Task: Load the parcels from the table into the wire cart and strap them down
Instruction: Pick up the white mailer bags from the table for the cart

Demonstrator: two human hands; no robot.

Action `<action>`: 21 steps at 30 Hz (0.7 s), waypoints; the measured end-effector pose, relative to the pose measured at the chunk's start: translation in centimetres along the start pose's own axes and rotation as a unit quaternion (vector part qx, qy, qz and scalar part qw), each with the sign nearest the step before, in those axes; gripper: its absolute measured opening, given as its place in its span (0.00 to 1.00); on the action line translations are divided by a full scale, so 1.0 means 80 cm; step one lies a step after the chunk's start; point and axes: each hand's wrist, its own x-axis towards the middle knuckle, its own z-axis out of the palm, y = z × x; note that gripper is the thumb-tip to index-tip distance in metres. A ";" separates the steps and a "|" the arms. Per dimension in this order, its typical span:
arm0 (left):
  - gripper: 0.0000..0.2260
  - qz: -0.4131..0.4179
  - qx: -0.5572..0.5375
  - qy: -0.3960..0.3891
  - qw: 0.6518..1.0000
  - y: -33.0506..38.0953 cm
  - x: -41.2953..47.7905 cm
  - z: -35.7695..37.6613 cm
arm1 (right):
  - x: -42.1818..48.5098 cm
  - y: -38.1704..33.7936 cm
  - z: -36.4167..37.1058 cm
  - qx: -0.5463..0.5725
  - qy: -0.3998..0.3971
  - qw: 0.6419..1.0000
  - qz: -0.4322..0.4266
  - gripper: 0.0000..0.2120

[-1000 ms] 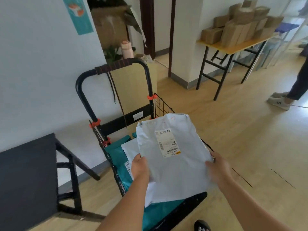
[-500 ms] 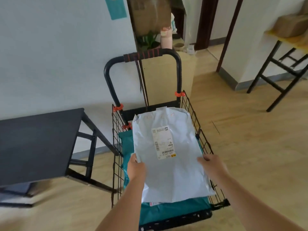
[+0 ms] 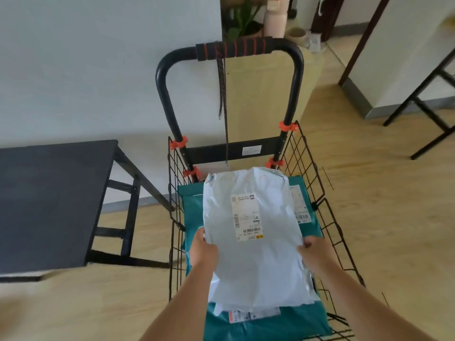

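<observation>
Head view looks down over two bare forearms reaching into the cart. Left grip [image 3: 204, 249] is closed on the left edge of a pale grey parcel [image 3: 256, 254], thumb on top and the other fingers out of sight beneath it. Right grip [image 3: 314, 251] pinches the opposite edge of the same parcel, fingers curled under. Between the two hands the parcel lies nearly flat, its far end towards the cart handle, with a white shipping label [image 3: 246, 217] facing up near its middle.

Under it, inside the wire cart [image 3: 327, 217], sit teal parcels [image 3: 268, 323] that fill most of the basket; one shows at the near end with a label strip, and more teal shows along the left side and at the far right corner, where another white label [image 3: 301, 207] peeks out. Whether the grey parcel already rests on them or hangs just above, I cannot tell.

Black mesh walls rise on both sides of the load, clipped to the frame by orange clamps [image 3: 286, 126]. A black handle [image 3: 234, 49] arches over the far end, its foam grip ringed in red, and a dark strap [image 3: 222, 94] hangs loose from it down to the cross plate.

To the left of the cart stands a black desk [image 3: 49, 198], its top bare in what shows. Pale wood floor [image 3: 381, 205] runs all round, and a plant and a pink bottle [image 3: 275, 22] stand behind the handle.
</observation>
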 end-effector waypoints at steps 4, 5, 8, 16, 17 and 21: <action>0.25 -0.023 0.043 -0.042 0.998 -0.004 0.022 0.002 | 0.014 -0.003 0.018 -0.026 -0.008 0.999 0.038 0.07; 0.25 -0.034 0.042 -0.046 0.997 -0.007 0.027 0.002 | 0.016 -0.004 0.023 -0.033 -0.010 0.998 0.046 0.06; 0.30 -0.039 0.059 -0.051 0.996 -0.011 0.035 -0.001 | 0.020 0.000 0.034 -0.042 0.005 0.997 0.058 0.10; 0.40 0.181 0.283 -0.035 0.941 0.012 0.013 0.000 | 0.020 -0.021 0.036 -0.138 0.001 0.989 -0.056 0.33; 0.40 0.192 0.314 -0.046 0.929 0.014 0.011 0.002 | 0.020 -0.023 0.036 -0.145 0.000 0.988 -0.058 0.33; 0.39 0.195 0.401 -0.091 0.890 0.006 0.009 0.008 | 0.025 -0.025 0.040 -0.125 -0.031 0.988 -0.081 0.30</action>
